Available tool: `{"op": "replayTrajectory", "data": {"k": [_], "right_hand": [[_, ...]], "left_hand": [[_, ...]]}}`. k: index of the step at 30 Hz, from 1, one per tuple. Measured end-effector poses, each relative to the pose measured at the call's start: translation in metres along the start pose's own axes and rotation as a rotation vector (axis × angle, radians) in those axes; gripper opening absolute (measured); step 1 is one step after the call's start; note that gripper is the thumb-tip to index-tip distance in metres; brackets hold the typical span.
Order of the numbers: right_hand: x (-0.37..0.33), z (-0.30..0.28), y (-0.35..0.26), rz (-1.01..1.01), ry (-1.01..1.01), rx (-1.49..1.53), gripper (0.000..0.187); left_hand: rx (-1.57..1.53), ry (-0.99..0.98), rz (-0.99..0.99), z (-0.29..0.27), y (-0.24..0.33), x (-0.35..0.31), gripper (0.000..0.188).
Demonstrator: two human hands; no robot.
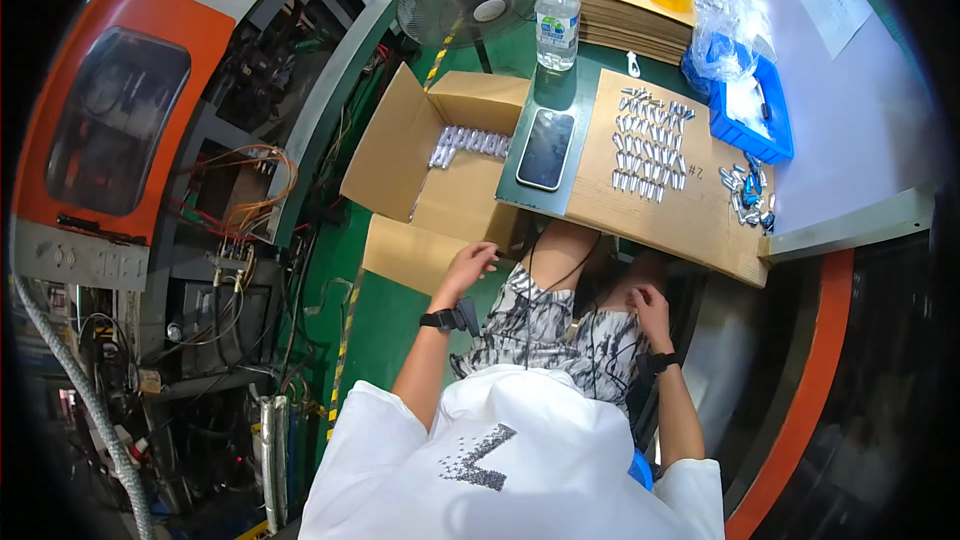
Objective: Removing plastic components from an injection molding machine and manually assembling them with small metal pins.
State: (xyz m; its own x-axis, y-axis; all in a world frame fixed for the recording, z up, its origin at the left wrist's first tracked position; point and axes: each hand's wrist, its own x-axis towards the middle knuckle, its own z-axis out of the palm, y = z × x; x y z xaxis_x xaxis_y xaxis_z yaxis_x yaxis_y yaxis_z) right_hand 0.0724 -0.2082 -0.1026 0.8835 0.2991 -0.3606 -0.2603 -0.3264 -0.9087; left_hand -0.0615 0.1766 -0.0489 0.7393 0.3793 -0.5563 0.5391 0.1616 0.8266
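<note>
Parts [649, 151] lie in rows on cardboard [715, 235]; box [393, 162] looks part-filled, loose pile [746, 192] seemingly left. Left hand [474, 266] empty, loosely apart; right hand [650, 307] at shorts [606, 342], can't tell.

On table [587, 80]: cardboard sheet [620, 225]; toward its far edge, rows of small silver parts [648, 145]; at right edge, loose pile [748, 192], just beside blue bin [755, 140]. By table's near left corner, phone [546, 148]; farther along left edge, bottle [557, 25]. Beyond left edge, open carton [390, 150] with pale parts [470, 143] inside. Near carton, left hand [477, 262], half curled; over right leg [608, 335], right hand [648, 302], curled.
</note>
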Motion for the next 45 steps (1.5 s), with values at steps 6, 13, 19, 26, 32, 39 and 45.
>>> {"op": "replayTrajectory", "data": {"k": [6, 13, 19, 26, 32, 39, 45], "right_hand": [[-0.022, 0.011, 0.016, -0.304, 0.205, -0.194, 0.014], [-0.017, 0.038, -0.011, -0.32, 0.089, -0.386, 0.024], [0.007, 0.1, -0.069, -0.45, -0.141, -0.434, 0.05], [0.033, 0.106, -0.088, -0.567, 0.042, -0.823, 0.027], [0.036, 0.103, -0.099, -0.594, 0.193, -0.757, 0.017], [-0.021, 0.077, -0.112, -0.879, -0.151, -0.352, 0.028], [-0.019, 0.043, -0.11, -0.533, -0.184, -0.344, 0.032]], "left_hand": [[-0.304, 0.354, -0.07, -0.04, -0.029, 0.006, 0.022], [-0.337, 0.355, 0.056, -0.038, -0.015, 0.009, 0.027], [-0.315, 0.507, 0.251, -0.037, 0.04, -0.004, 0.024], [-0.334, 0.6, 0.502, -0.026, 0.11, -0.022, 0.023], [-0.373, 0.596, 0.635, -0.015, 0.147, -0.037, 0.023], [-0.221, 0.505, 0.71, -0.024, 0.142, -0.057, 0.021], [0.23, 0.403, 0.652, -0.03, 0.133, -0.089, 0.02]]}}
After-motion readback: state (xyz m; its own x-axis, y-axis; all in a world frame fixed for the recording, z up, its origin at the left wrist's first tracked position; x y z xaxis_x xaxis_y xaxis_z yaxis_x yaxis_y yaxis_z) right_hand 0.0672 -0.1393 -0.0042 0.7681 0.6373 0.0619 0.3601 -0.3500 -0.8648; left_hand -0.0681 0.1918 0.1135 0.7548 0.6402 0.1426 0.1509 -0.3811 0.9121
